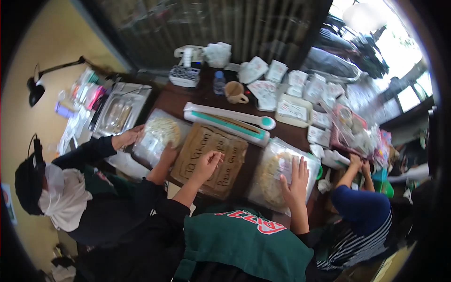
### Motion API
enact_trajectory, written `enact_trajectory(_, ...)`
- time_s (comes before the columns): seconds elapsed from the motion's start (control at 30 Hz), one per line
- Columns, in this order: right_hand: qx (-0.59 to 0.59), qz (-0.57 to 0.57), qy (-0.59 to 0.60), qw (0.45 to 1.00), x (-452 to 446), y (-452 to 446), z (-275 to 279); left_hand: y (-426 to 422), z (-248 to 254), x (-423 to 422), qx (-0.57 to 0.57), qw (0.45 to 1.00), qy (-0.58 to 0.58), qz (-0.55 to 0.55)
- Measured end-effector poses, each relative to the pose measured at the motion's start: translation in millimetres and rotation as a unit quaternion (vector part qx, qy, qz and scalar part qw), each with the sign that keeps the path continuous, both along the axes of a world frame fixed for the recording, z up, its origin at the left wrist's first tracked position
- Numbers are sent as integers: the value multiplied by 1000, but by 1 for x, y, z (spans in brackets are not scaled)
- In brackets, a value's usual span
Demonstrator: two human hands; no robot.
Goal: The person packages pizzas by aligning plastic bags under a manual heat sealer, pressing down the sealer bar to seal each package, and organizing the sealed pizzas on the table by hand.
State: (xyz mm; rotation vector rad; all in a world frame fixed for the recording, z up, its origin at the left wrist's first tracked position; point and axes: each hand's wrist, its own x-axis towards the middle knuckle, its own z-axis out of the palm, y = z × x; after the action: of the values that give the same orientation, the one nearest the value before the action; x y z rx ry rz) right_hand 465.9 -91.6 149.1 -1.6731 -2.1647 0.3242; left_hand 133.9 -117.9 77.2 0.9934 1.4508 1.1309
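Note:
My right hand [295, 184] lies with its fingers spread on a clear plastic bag [307, 162] that holds a round pizza [273, 181]. A label shows through the plastic near my fingertips. Over the cardboard sheet [225, 162] with handwritten letters is my left hand [209, 165], its fingers curled together; whether anything small is between them is hidden. Behind the cardboard lies a long white and green box [225, 127], with a white stick-like sealer arm [230, 114] along it.
At the left, a co-worker's hands [128, 137] hold another bagged pizza [162, 134]. Another person's hands [361, 164] are at the right. A mug [234, 91], a bottle [219, 83], a white tray [293, 113] and several paper packets [276, 71] stand at the back.

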Motion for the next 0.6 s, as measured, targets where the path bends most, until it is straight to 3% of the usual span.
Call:
enact_trajectory(0.2, -15, 7, -170, 985, -35, 6, -27, -19, 16, -85, 31, 992, 39, 113)
enact_trajectory(0.23, -34, 9, -175, 984, -37, 8, -23, -21, 31, -98, -1, 990, 44, 137)
enact_trajectory(0.33, -42, 7, -174, 984, -38, 8, -22, -26, 6, -154, 27, 978, 75, 193)
enact_trajectory(0.4, -47, -9, -159, 986, -39, 7, -24, -26, -6, -193, -2, 959, 176, 222)
enact_trajectory(0.47, -43, -38, -129, 990, -46, 4, -28, -30, -18, -231, 21, 905, 335, 260)
enact_trajectory(0.53, -23, -46, -84, 995, -64, -1, -24, -35, -34, -270, 95, 783, 540, 293)
enact_trajectory(0.6, 2, -49, -25, 998, -88, -8, -18, -43, -55, -309, 24, 782, 532, 325)
